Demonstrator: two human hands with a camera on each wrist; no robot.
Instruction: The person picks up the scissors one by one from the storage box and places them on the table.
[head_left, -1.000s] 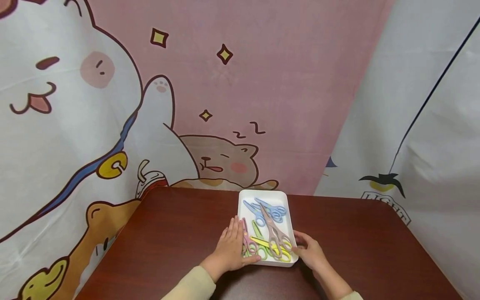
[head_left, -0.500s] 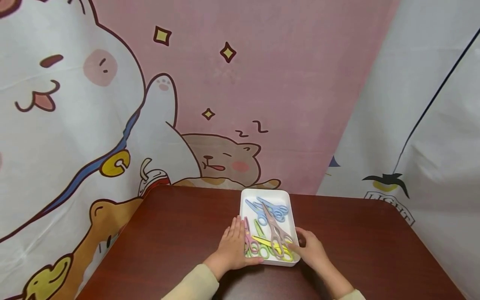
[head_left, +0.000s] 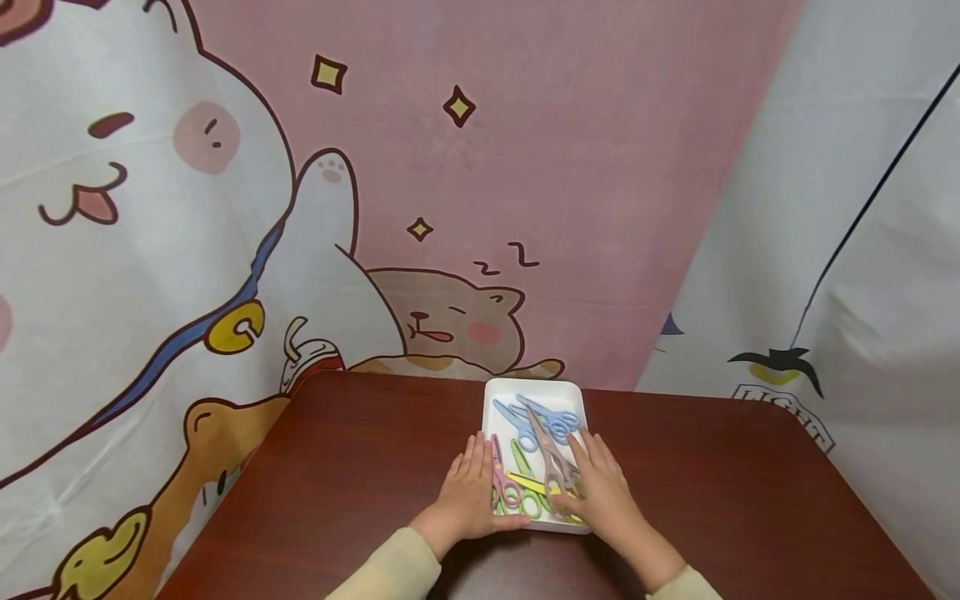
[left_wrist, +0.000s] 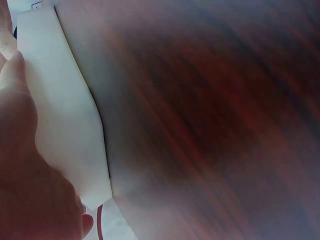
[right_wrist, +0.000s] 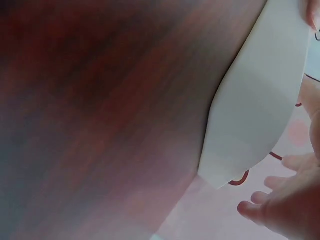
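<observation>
A shallow white tray [head_left: 517, 388] lies on the table with several scissors in it. Light blue scissors [head_left: 558, 429] are at its far end. Nearer me are grey-pink scissors [head_left: 546, 447], pink scissors [head_left: 499, 477], green scissors [head_left: 520, 457] and yellow scissors [head_left: 527, 482]. My left hand [head_left: 467, 498] rests along the tray's left side, fingers extended, thumb across the near rim. With fingers spread, my right hand [head_left: 611, 498] reaches over the tray's right edge and partly hides the scissors' handles. In both wrist views the tray's outer wall [left_wrist: 70, 115] shows beside the hand.
The dark red-brown table [head_left: 720, 475] extends on both sides of the tray. Behind it hangs a pink and white cartoon cloth [head_left: 585, 208], its lower part meeting the table's far edge.
My right hand has moved from the tray's right side to over its right part, fingers now pointing forward. The left hand stays at the left side. The view has shifted slightly.
</observation>
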